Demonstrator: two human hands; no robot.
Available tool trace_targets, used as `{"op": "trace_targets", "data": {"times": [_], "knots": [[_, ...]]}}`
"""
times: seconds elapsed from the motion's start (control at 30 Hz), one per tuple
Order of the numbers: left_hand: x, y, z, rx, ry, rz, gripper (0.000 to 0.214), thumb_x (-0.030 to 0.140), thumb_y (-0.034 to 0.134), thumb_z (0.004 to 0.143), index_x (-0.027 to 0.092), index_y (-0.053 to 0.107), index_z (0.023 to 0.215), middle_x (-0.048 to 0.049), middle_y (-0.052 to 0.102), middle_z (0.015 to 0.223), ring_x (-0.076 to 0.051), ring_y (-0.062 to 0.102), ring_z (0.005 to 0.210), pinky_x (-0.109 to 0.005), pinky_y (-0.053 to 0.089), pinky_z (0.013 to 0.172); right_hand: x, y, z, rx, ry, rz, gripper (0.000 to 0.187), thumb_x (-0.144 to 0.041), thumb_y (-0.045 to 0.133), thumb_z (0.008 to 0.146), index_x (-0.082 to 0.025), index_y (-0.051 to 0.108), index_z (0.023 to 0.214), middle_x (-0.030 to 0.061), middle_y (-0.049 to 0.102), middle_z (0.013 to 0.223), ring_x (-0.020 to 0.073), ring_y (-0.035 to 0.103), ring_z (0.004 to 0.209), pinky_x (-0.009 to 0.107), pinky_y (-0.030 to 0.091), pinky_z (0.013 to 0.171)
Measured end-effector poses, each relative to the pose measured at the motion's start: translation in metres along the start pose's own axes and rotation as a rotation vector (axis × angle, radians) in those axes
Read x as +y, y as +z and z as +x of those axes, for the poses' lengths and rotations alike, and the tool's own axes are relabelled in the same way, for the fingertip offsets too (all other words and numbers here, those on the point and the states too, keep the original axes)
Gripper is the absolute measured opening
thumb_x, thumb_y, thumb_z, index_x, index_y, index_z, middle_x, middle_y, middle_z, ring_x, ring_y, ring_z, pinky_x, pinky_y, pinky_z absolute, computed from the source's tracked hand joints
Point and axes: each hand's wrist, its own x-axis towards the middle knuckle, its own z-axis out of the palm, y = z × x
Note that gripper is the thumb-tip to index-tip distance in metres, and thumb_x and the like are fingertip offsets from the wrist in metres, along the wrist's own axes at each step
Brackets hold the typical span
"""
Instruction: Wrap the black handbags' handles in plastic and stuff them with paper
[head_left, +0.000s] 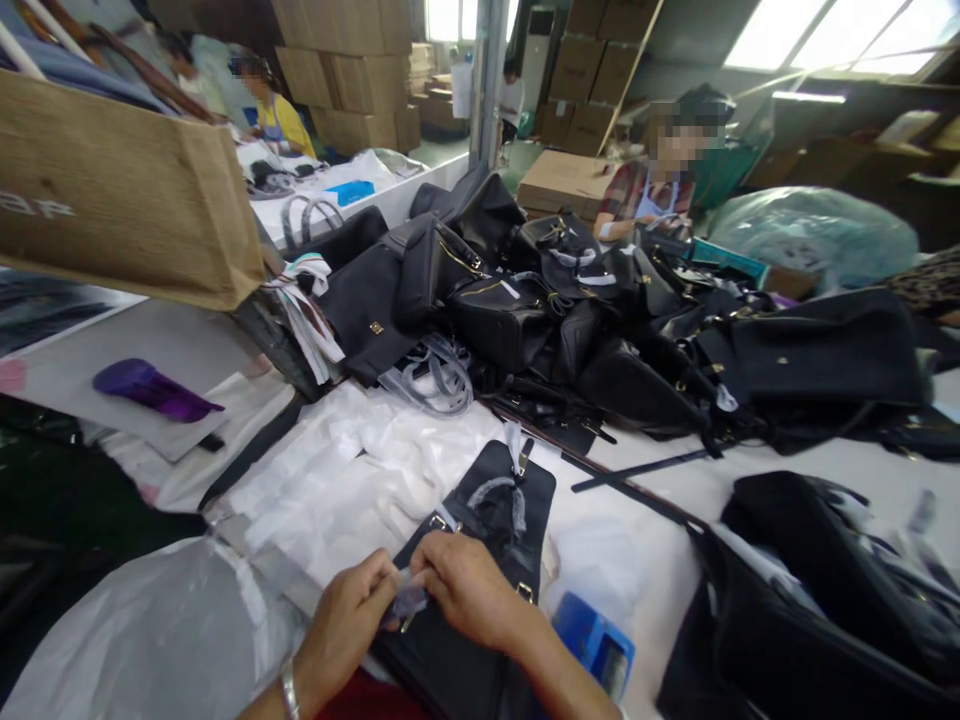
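Left of the white table (660, 560), a brown woven-cloth container (127, 200) bears partial white lettering (45, 208), unreadable; on the table a black leather-look bag with gold buckles (450, 665) lies directly beneath the left hand (352, 600) and right hand (465, 585), whose closed fingertips pinch crumpled translucent plastic (409, 597) just over it

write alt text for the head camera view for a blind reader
A person's left hand and right hand pinch a small piece of translucent plastic over a black bag with gold-coloured buckles. Behind, more black bags lie heaped on a white table, with people further back.
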Motion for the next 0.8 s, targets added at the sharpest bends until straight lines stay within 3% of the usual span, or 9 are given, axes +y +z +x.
{"op": "trace_targets", "data": {"times": [0.13,0.27,0.5,0.67,0.8], "knots": [[0.004,0.0,0.015,-0.056,-0.048,-0.051,0.028,0.04,0.044,0.086,0.021,0.052,0.068,0.0034,0.063,0.056,-0.015,0.057,0.051,-0.022,0.036,0.048,0.015,-0.008,-0.003,0.02,0.054,0.057,0.015,-0.018,0.051,0.088,-0.022,0.055,0.102,0.0011,0.064,0.093,0.0154,0.058,0.088,0.024,0.039,0.077],[0.001,-0.001,0.025,-0.078,-0.071,-0.026,0.03,0.042,0.042,0.087,0.02,0.053,0.069,0.0023,0.065,0.057,-0.016,0.06,0.05,-0.023,0.038,0.05,0.042,-0.02,-0.011,0.029,0.166,-0.032,0.004,-0.02,0.056,0.087,-0.02,0.059,0.09,0.0012,0.065,0.087,0.0169,0.057,0.086,0.027,0.037,0.077],[0.015,0.018,0.053,-0.094,0.005,0.125,0.023,0.034,0.044,0.085,0.021,0.052,0.067,0.0033,0.063,0.053,-0.015,0.06,0.048,-0.023,0.036,0.049,0.048,-0.007,0.002,0.06,0.08,0.029,0.003,-0.019,0.057,0.086,-0.02,0.06,0.085,0.0004,0.064,0.085,0.0161,0.057,0.084,0.026,0.037,0.077],[0.01,0.026,0.077,-0.197,-0.157,-0.1,0.024,0.038,0.045,0.082,0.019,0.051,0.068,0.0015,0.064,0.05,-0.012,0.054,0.038,-0.021,0.033,0.043,0.068,-0.023,-0.029,0.323,0.277,-0.031,0.017,-0.029,0.059,0.088,-0.021,0.056,0.102,0.0051,0.06,0.099,0.0204,0.054,0.093,0.032,0.039,0.083],[0.009,0.023,0.089,-0.296,-0.315,-0.2,0.022,0.036,0.047,0.079,0.017,0.052,0.069,-0.0008,0.065,0.048,-0.01,0.048,0.033,-0.019,0.029,0.038,0.075,-0.018,-0.053,0.252,0.258,-0.102,0.014,-0.03,0.06,0.087,-0.022,0.058,0.098,0.0037,0.061,0.094,0.0215,0.052,0.093,0.035,0.038,0.086]]}}
